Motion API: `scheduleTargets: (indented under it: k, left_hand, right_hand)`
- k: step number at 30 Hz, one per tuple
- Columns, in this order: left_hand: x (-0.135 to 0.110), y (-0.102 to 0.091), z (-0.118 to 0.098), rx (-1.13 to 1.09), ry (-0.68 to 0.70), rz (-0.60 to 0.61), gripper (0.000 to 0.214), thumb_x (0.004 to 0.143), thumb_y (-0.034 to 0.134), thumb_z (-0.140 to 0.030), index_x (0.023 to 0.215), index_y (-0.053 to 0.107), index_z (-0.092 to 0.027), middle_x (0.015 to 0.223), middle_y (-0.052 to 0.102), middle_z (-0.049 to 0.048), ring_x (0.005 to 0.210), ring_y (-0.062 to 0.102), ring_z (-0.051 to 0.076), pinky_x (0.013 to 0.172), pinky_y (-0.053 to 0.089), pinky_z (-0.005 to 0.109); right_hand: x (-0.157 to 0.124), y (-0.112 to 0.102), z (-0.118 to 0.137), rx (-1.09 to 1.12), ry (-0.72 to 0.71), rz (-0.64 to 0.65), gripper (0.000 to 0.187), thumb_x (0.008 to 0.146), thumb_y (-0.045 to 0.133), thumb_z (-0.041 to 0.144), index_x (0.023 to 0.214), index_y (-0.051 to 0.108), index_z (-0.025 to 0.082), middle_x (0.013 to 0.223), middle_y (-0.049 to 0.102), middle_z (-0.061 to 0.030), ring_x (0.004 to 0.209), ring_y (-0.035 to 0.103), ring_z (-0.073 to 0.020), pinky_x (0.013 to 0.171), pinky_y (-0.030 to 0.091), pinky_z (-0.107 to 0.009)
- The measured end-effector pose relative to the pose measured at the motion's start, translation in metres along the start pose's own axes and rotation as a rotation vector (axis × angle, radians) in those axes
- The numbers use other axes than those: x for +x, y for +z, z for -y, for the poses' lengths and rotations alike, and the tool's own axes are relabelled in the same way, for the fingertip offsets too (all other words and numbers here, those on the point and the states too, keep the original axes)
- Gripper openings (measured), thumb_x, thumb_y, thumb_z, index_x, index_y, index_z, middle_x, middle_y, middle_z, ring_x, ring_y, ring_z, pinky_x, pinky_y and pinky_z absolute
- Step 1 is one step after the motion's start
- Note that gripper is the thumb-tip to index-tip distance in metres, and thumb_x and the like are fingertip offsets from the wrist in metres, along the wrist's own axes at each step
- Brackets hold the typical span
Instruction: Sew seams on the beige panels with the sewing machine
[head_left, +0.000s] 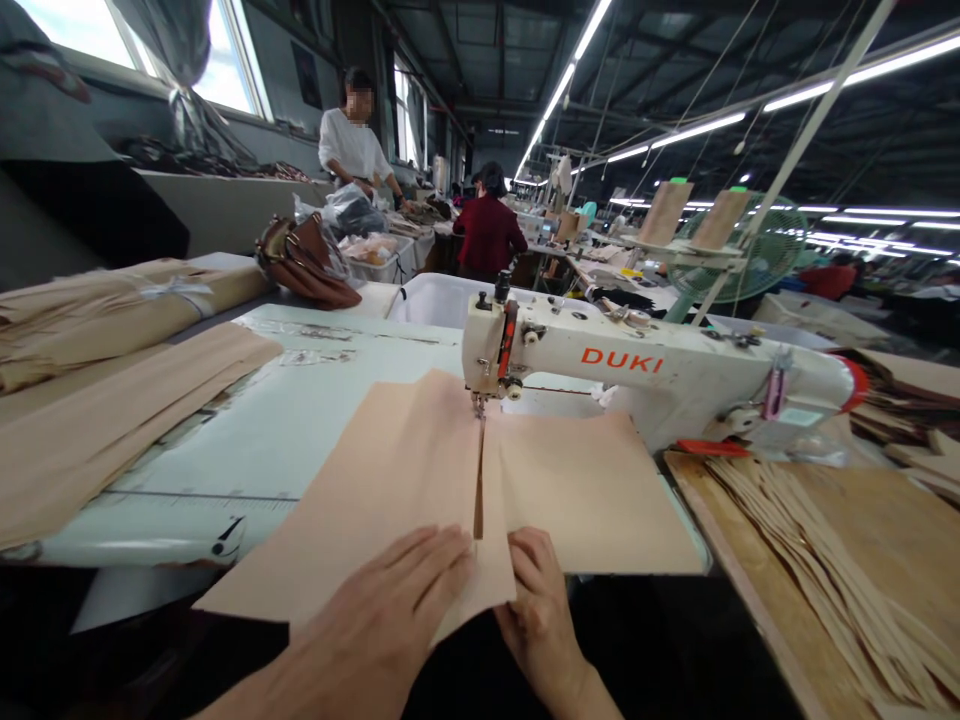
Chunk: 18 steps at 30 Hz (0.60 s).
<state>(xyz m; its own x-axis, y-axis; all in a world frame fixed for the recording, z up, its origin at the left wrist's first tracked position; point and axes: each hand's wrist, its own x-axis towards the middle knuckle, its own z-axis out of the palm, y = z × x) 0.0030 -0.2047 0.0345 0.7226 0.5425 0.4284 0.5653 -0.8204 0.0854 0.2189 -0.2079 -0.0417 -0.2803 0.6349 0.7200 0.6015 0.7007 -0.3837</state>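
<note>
A beige fabric piece (390, 470) lies under the needle of a white sewing machine (555, 350) marked DUKI. A narrow slit runs from the presser foot (478, 403) toward me, and a second beige panel (592, 490) spreads to its right. My left hand (397, 590) rests flat on the fabric, fingers stretched together, just left of the slit's near end. With curled fingers, my right hand (536, 600) pinches the fabric's near right edge, thumb underneath. The needle tip is too small to make out.
Folded beige fabric (112, 420) and a tied bundle (135, 300) lie at left, near a brown bag (307, 260). Fabric strips (825, 570) cover part of a wooden board (900, 510) at right. Thread cones (667, 212) stand behind the machine. Two people work farther back.
</note>
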Motion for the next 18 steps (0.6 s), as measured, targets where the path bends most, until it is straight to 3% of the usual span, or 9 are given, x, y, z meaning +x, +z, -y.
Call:
scheduleTargets:
  k: [6, 13, 18]
  left_hand:
    - [-0.011, 0.029, -0.003, 0.148, 0.084, -0.001, 0.065, 0.077, 0.039, 0.005, 0.135, 0.055, -0.021, 0.135, 0.062, 0.0024, 0.128, 0.054, 0.016, 0.115, 0.036, 0.032]
    - [-0.006, 0.029, -0.001, 0.127, 0.082, 0.028, 0.065, 0.076, 0.041, 0.003, 0.135, 0.055, -0.022, 0.135, 0.062, 0.0021, 0.126, 0.055, 0.017, 0.115, 0.036, 0.031]
    - [-0.002, 0.029, 0.002, 0.179, 0.140, 0.021, 0.064, 0.072, 0.041, 0.005, 0.128, 0.059, -0.019, 0.133, 0.064, 0.0040, 0.123, 0.057, 0.018, 0.112, 0.039, 0.030]
  right_hand:
    - [-0.006, 0.009, -0.003, -0.017, -0.056, -0.094, 0.026, 0.098, 0.039, 0.008, 0.085, 0.060, 0.017, 0.087, 0.063, -0.0081, 0.091, 0.054, -0.0227, 0.079, 0.048, -0.044]
    - [-0.008, 0.007, -0.005, -0.028, -0.103, -0.140, 0.022, 0.100, 0.041, 0.011, 0.101, 0.063, 0.015, 0.094, 0.066, -0.0115, 0.097, 0.058, -0.0231, 0.084, 0.051, -0.045]
    - [-0.009, 0.011, -0.007, -0.034, -0.092, -0.137, 0.027, 0.103, 0.036, 0.016, 0.100, 0.063, 0.016, 0.094, 0.068, -0.0121, 0.097, 0.059, -0.0232, 0.084, 0.053, -0.044]
